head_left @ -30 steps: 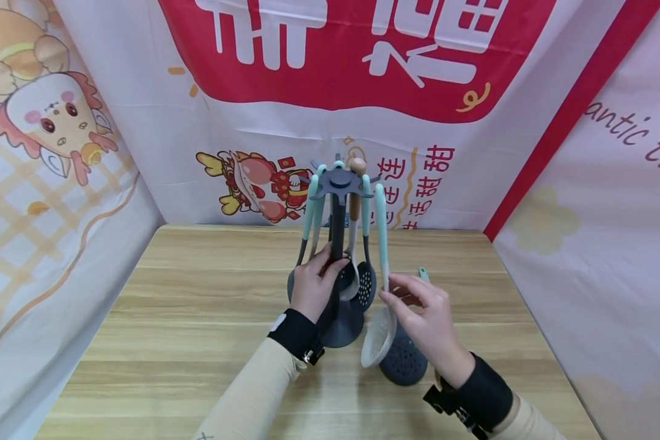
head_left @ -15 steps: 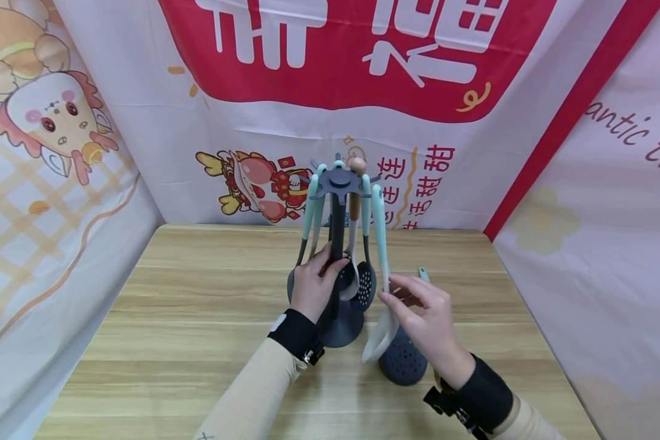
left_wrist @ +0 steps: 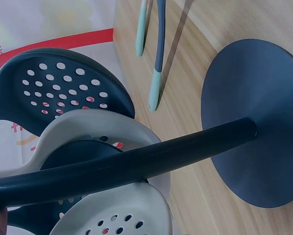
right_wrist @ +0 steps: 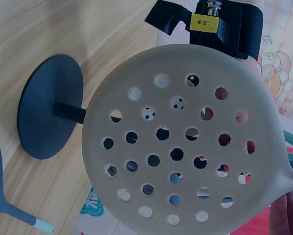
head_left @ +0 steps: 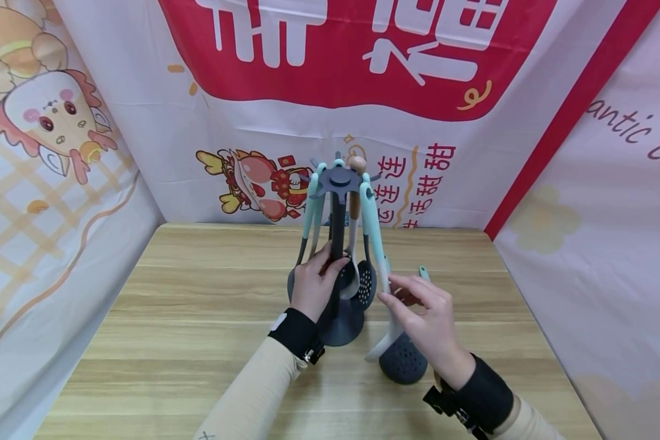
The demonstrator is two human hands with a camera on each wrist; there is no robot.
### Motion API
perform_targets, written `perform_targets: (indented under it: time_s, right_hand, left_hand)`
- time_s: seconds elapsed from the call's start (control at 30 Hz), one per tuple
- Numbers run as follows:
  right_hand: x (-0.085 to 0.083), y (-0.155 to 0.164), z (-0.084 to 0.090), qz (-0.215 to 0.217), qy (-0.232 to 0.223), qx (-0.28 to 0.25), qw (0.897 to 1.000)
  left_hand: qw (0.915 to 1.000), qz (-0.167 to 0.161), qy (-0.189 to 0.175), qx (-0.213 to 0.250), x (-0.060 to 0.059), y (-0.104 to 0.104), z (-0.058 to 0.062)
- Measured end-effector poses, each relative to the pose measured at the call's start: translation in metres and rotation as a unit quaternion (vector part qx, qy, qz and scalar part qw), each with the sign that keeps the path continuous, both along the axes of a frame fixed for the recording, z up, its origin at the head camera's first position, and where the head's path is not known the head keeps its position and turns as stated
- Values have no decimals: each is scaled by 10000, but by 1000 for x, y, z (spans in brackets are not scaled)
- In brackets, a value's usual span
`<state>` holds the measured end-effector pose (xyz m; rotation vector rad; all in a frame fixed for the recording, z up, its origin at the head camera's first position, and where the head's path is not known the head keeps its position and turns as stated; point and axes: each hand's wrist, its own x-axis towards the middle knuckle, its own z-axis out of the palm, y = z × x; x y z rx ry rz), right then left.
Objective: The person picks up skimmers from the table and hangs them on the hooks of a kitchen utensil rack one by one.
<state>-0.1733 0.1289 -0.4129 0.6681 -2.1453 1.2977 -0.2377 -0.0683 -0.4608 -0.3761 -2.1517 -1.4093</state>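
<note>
A wooden table [head_left: 198, 318] is seen, backed by a printed banner [head_left: 363, 55] on which large white characters on red are cut off at the top; smaller red characters beside the rack are partly hidden, and "antic" can be read at the right edge. Near the table's middle a dark grey utensil rack [head_left: 338, 244] is stood upright on a round base [left_wrist: 256, 122], with teal-handled utensils hung from its top. Its pole is gripped by the left hand [head_left: 312, 287], fingers curled round it. A cream skimmer [right_wrist: 181, 142], round-headed and pierced with holes, is pinched at its teal handle by the right hand [head_left: 426, 324], tilted just right of the rack. A dark perforated spoon [head_left: 403, 362] is laid beneath, partly covered.
</note>
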Motion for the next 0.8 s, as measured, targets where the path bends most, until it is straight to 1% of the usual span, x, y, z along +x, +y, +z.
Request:
perform_targets:
  time_s: [0.2,0.33,0.7,0.8]
  right_hand:
    - [2,0,1,-51,-192,90,9998]
    - [2,-1,1,-18,-239,68,9997]
    - [0,-4,-1,89,-104,22,9999]
    - [-1,-5,-2,95,-106,16,9999]
  left_hand:
    - [10000,-5,-17,34,1,0,1]
    - [10000,-1,-64,19,1,1,1]
    - [9999,71,-101,-39,1,0,1]
    - [9999,77,-53,-72,1,0,0]
